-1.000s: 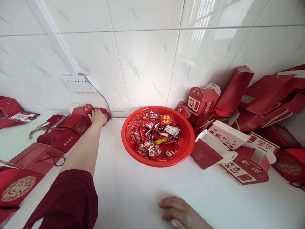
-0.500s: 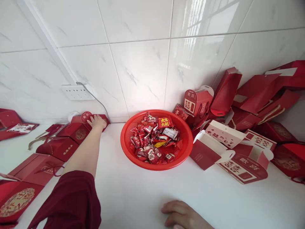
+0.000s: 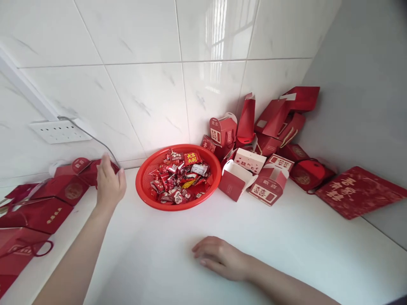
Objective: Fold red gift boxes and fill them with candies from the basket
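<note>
My left hand [image 3: 110, 181] is raised off the red gift boxes at the left, its fingers stretched upward and nothing in it. Just behind it is a dark red box [image 3: 92, 171], partly covered by the fingers. My right hand [image 3: 221, 257] hangs low over the white table, fingers loosely curved and apart, holding nothing. Beyond the two hands stands a red plastic basket [image 3: 142, 199] with wrapped candies [image 3: 178, 178] in it. Right of the basket is an open candy box [image 3: 233, 182] with white insides, beside a box with a double-happiness print [image 3: 265, 190].
A row of closed red boxes [image 3: 52, 207] runs along the left. More boxes and bags [image 3: 273, 118] are piled in the back right corner, near a flat red bag [image 3: 359, 190]. A power strip [image 3: 59, 131] with a grey cable is on the tiled wall.
My left hand has lifted away from the dark red box and come back slightly. My right hand has come further into view over the table. The view has turned to the right.
</note>
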Action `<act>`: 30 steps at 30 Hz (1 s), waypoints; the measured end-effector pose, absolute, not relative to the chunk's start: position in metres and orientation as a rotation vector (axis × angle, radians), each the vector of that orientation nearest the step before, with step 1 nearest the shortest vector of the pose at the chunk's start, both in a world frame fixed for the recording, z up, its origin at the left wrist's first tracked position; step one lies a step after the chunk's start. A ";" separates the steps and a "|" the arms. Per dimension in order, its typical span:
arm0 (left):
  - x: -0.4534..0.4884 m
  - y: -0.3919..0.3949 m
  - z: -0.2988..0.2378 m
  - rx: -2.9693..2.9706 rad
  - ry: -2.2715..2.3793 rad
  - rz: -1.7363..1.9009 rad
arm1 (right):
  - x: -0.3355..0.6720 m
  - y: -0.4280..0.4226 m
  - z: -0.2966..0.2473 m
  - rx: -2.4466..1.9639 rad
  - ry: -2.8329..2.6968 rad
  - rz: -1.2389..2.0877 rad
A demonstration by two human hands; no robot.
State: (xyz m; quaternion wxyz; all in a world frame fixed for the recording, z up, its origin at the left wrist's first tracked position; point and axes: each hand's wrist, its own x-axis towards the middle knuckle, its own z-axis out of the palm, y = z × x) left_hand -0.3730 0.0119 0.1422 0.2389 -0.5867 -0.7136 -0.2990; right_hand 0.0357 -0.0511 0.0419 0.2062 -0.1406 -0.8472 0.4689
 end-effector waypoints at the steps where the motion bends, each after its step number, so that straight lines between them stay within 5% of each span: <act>1: -0.361 -0.003 0.135 -1.652 -1.879 -0.811 | 0.035 -0.052 0.040 -0.446 -2.327 1.318; 8: -0.297 -0.074 0.076 -1.987 -1.540 -0.724 | 0.028 -0.055 0.029 -0.479 -2.338 1.172; 16: -0.215 -0.098 0.069 -2.073 -1.333 -1.001 | 0.036 -0.048 0.026 -0.474 -2.341 1.084; 24: -0.154 -0.082 0.015 -2.622 -1.743 -0.381 | 0.049 -0.027 0.030 -0.470 -2.466 0.760; 30: -0.137 -0.076 0.016 -2.589 -1.873 -0.169 | 0.161 -0.025 0.059 -0.783 -2.277 0.744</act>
